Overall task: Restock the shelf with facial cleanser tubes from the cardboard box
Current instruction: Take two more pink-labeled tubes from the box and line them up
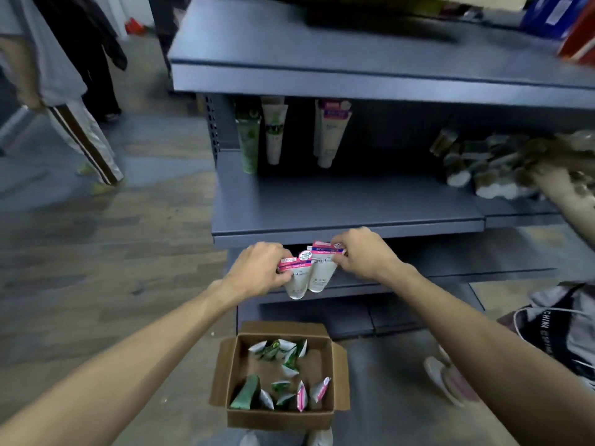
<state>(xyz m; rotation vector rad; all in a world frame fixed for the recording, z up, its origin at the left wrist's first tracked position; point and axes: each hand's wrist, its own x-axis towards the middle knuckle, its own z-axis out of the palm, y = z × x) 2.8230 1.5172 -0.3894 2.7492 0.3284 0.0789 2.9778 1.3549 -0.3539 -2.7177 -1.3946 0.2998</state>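
My left hand [257, 268] grips a white facial cleanser tube with a pink top [297, 278], cap down. Right beside it, my right hand [363, 252] holds a second pink-topped white tube [322, 272]. Both tubes hang just in front of the edge of the grey middle shelf [347, 204]. On that shelf stand a green tube [248, 140], a white-and-green tube [274, 130] and a pink-topped white tube [331, 130]. The open cardboard box [339, 375] sits on the floor below my hands, with several green and pink tubes in it.
Another person's arm [560, 191] reaches into the shelf at the right among blurred tubes [483, 165]. That person crouches at the right edge [557, 333]. A third person stands at the far left [80, 123]. The upper shelf [354, 59] overhangs the middle one.
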